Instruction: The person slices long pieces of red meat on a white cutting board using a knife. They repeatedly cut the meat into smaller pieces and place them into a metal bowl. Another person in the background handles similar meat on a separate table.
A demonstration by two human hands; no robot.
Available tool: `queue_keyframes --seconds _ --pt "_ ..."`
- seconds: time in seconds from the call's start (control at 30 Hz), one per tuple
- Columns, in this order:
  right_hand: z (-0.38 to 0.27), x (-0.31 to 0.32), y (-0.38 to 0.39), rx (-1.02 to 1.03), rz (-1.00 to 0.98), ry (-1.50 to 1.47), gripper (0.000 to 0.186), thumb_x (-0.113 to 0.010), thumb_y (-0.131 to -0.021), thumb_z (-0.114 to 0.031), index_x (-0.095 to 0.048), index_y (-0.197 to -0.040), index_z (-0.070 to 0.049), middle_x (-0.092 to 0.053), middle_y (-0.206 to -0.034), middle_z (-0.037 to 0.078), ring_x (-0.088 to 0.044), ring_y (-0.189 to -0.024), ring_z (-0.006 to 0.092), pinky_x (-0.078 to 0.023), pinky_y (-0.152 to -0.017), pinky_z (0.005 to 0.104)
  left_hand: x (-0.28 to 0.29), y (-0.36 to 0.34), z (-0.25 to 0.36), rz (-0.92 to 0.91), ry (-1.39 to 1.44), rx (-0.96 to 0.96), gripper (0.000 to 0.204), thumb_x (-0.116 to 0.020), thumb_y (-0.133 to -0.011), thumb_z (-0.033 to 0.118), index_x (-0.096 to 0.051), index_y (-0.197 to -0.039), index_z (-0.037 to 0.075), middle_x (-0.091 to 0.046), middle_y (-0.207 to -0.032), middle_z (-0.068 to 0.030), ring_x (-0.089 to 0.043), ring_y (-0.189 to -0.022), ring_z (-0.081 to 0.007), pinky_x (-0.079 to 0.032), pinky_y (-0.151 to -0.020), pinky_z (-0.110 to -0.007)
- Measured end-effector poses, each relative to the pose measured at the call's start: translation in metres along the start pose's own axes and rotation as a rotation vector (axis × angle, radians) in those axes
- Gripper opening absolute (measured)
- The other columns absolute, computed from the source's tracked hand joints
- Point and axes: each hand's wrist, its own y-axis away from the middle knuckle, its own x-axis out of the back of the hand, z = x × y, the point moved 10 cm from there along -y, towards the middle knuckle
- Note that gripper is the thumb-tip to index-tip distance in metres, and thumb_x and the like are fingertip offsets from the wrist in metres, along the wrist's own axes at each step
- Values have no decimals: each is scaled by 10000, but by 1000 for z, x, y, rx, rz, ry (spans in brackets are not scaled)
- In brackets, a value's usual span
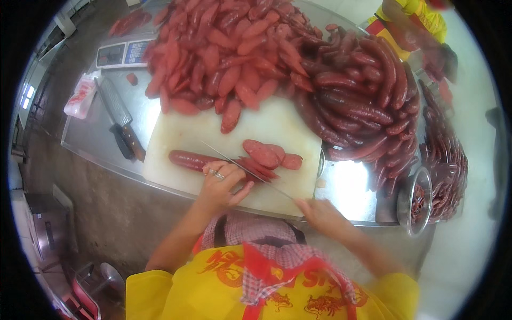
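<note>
A dark red sausage (188, 159) lies across the white cutting board (176, 130). My left hand (223, 180), a ring on one finger, is closed on its right part. In my right hand (318, 212) is the handle of a knife (277, 190), whose thin blade slants up and left across the sausage beside my left fingertips. Several cut slices lean together just right of the blade. Beyond them, oval slices (261, 152) with pale pink faces rest on the board. The knife handle is mostly hidden in my fist.
A large heap of sliced sausage (229, 48) covers the table's back, beside a pile of whole sausages (357, 96). Two more knives (118, 114), a scale (120, 54) and a plastic packet (81, 96) lie left. A metal bowl (415, 202) stands right; another person (421, 26) works beyond.
</note>
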Motion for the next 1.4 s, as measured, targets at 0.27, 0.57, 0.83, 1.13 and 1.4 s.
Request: queue_keyframes --seconds 0.27,0.57,0.83,1.13,1.4 --pt "-20 25 -28 -15 76 -51 329 -501 -949 -203 -559 -1230 -43 -625 -775 210 -634 -695 402 -527 -626 457 19 2 -6 58 -47 -121 323 -828 -617 121 -638 -878 135 -597 -947 -35 -543 -898 -251 -381 -810 -388" --pt "14 28 55 -423 -2 -452 455 -421 -1010 -370 -674 -940 2 -660 -818 238 -630 -782 446 -514 -714 476 12 3 -21 8 8 -88 330 -829 -613 150 -627 -873 137 -574 -908 -41 -528 -890 -262 -377 -793 -385" --pt "-26 4 -96 -126 227 -218 287 -442 -986 -237 -585 -1195 -103 -585 -660 190 -646 -656 369 -527 -631 468 15 4 -19 -43 -77 -192 293 -803 -640 150 -629 -875 137 -581 -925 -34 -539 -881 -249 -382 -784 -385" --pt "11 25 74 -543 -30 -453 616 -408 -982 -516 -646 -782 16 -620 -657 240 -628 -681 445 -512 -667 489 23 13 -36 -70 -98 -184 326 -815 -593 108 -645 -871 119 -595 -939 -39 -546 -895 -257 -403 -825 -378" --pt "-17 -10 -76 -294 72 -406 693 -345 -991 -537 -661 -722 18 -624 -679 240 -631 -700 431 -511 -674 480 25 8 -39 -55 -3 -135 307 -804 -615 99 -639 -873 117 -598 -914 -46 -552 -861 -262 -412 -802 -378"
